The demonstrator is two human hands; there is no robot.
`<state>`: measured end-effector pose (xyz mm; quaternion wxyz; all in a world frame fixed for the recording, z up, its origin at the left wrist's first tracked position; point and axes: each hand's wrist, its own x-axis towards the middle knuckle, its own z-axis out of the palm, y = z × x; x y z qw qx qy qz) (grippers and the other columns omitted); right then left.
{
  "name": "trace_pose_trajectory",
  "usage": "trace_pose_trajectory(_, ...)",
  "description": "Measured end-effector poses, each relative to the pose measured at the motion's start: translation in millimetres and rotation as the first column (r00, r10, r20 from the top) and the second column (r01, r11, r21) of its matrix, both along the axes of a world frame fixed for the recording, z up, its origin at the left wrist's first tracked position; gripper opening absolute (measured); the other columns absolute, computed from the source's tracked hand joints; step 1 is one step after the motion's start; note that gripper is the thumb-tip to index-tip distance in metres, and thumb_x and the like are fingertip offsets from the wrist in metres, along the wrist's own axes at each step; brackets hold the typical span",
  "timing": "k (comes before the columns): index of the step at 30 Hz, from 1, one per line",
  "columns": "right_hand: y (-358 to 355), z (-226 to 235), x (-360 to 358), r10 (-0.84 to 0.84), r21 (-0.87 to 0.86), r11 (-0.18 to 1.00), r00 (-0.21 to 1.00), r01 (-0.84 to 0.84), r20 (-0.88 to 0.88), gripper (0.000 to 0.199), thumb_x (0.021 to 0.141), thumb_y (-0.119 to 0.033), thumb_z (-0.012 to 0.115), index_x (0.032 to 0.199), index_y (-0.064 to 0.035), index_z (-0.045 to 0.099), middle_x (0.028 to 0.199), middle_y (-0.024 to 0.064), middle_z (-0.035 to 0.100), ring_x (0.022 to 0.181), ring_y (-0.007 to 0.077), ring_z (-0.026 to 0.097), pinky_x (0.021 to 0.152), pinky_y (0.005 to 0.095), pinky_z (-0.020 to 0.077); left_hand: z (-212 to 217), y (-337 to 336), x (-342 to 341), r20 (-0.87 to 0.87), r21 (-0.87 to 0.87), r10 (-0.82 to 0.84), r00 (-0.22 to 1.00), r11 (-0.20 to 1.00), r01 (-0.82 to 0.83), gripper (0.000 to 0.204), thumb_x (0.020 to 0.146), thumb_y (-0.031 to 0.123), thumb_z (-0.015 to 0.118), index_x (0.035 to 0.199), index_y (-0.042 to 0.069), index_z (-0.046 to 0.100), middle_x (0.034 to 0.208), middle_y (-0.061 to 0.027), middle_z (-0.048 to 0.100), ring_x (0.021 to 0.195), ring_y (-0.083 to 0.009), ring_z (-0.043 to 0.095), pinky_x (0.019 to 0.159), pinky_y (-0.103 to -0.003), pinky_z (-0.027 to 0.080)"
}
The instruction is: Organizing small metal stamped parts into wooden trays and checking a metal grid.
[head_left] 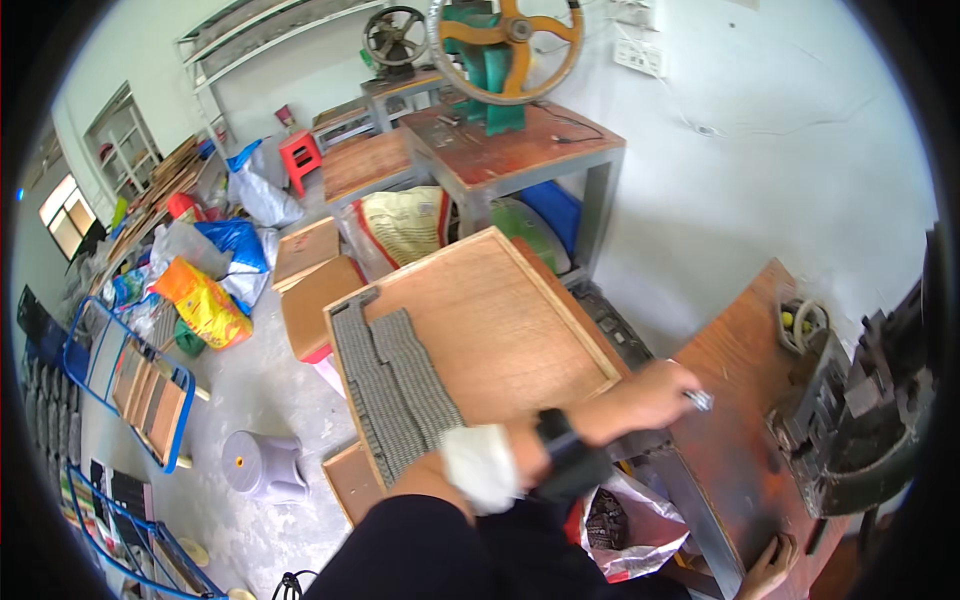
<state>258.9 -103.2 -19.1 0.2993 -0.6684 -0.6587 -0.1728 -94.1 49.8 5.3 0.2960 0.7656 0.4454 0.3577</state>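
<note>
My left hand (655, 393) reaches across to the right over a rust-brown worktable (735, 450), shut on a small shiny metal piece (699, 400). That forearm has a white wrap and a black strap at the wrist. Just right of the hand stands a dark metal press machine (860, 410). My right hand (772, 568) shows only in part at the lower edge, fingers resting on the worktable's front edge. Behind my left arm lies a shallow wooden tray (500, 320) with several rows of small grey metal parts (395, 390) stacked along its left side.
A plastic bag (625, 530) of dark parts hangs under the worktable. At the back, a green press with a yellow flywheel (500, 50) stands on a steel table (520, 150). Sacks, a grey stool (262, 465), wooden boards and blue carts (120, 370) crowd the floor on the left.
</note>
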Motion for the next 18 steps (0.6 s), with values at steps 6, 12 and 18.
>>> trace_pose_trajectory(6, 6, 10, -16, -0.026, 0.007, 1.000, 0.995, 0.026, 0.097, 0.013, 0.081, -0.010, 0.060, 0.081, 0.0023, 0.063, 0.084, 0.0147, 0.062, 0.076, 0.0300, 0.059, 0.071, 0.0368, 0.0471, -28, -52, -289, -0.378, 0.081, 0.582, 0.720, 0.795, -0.601, 0.031, 0.069, 0.001, 0.058, 0.099, 0.007, 0.064, 0.093, -0.0136, 0.062, 0.084, -0.0258, 0.060, 0.073, -0.032, 0.048)
trace_pose_trajectory(12, 10, 8, -21, -0.090, -0.019, 0.996, 0.991, 0.093, 0.103, 0.013, 0.081, -0.011, 0.060, 0.082, 0.0014, 0.062, 0.083, 0.0147, 0.062, 0.075, 0.0292, 0.059, 0.068, 0.0353, 0.0481, -68, -91, -406, -0.445, 0.011, 0.660, 0.606, 0.680, -0.733, 0.024, 0.068, 0.011, 0.068, 0.092, 0.009, 0.066, 0.079, -0.0136, 0.064, 0.075, -0.0261, 0.061, 0.071, -0.031, 0.047)
trace_pose_trajectory(18, 13, 3, -21, -0.087, -0.004, 0.996, 0.993, 0.088, 0.081, 0.015, 0.082, -0.014, 0.060, 0.083, 0.0013, 0.063, 0.084, 0.0146, 0.062, 0.074, 0.0293, 0.060, 0.067, 0.0355, 0.0485, -63, -88, -429, -0.365, -0.379, 0.344, 0.865, 0.794, -0.475, 0.037, 0.069, 0.018, 0.071, 0.101, 0.001, 0.062, 0.087, -0.0123, 0.065, 0.078, -0.0188, 0.061, 0.073, -0.029, 0.047)
